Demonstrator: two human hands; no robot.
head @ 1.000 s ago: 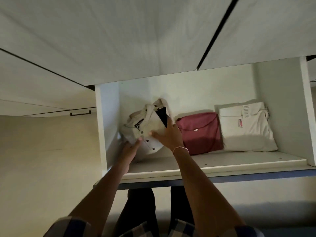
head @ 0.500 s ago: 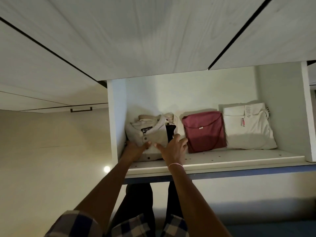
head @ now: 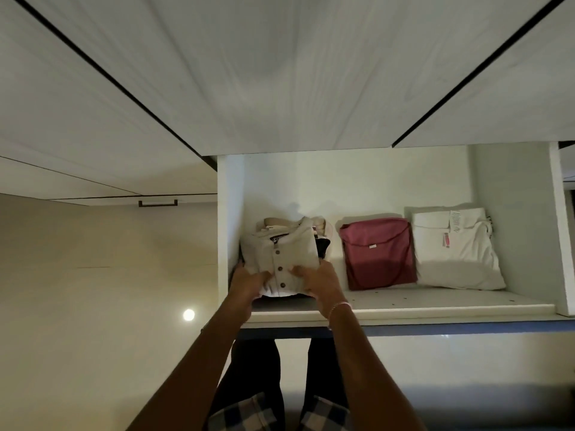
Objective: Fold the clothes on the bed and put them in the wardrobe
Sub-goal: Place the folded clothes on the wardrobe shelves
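A folded cream button shirt [head: 286, 250] lies on top of a small pile at the left end of the wardrobe shelf [head: 435, 303]. Darker and beige folded clothes [head: 322, 241] peek out behind and beside it. My left hand [head: 249, 283] holds the shirt's front left corner, fingers curled under its edge. My right hand [head: 320, 279] holds the front right corner, thumb on top near the buttons. Both forearms reach up into the open compartment.
A folded pink garment [head: 378, 253] lies in the middle of the shelf and a folded white one [head: 454, 250] at the right. The compartment's left wall [head: 228, 219] stands close beside the pile. Wardrobe doors [head: 280, 73] loom overhead. A handle [head: 157, 203] shows at left.
The cream shirt has come down from a tilted position to lie flat on the shelf pile. Both hands slid to its front edge.
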